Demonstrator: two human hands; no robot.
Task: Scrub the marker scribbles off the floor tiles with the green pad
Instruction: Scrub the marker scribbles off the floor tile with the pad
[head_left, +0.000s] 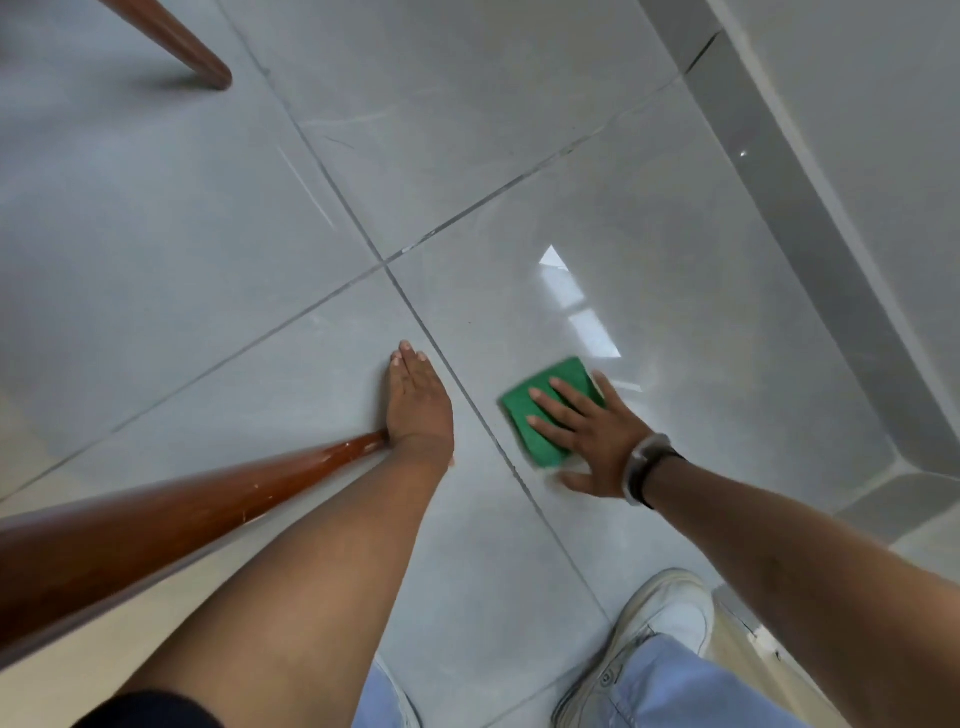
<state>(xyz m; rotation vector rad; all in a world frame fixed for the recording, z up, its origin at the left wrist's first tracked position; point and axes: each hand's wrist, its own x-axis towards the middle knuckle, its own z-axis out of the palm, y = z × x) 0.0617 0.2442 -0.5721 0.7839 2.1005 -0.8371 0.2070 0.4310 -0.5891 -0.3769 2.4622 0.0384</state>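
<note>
The green pad (540, 415) lies flat on a glossy grey floor tile (675, 260), just right of a grout line. My right hand (592, 436) presses down on it with fingers spread across its top. My left hand (418, 405) rests flat on the neighbouring tile to the left, palm down, fingers together, holding nothing. A faint dark mark (340, 143) and pale streaks (306, 184) show on the tiles farther away. I see no clear scribble under or beside the pad.
A brown wooden furniture leg (182, 509) slants in from the left and ends against my left hand. Another wooden leg (192, 57) stands at the top left. A grey skirting and wall (831, 234) run along the right. My white shoe (654, 623) is at the bottom.
</note>
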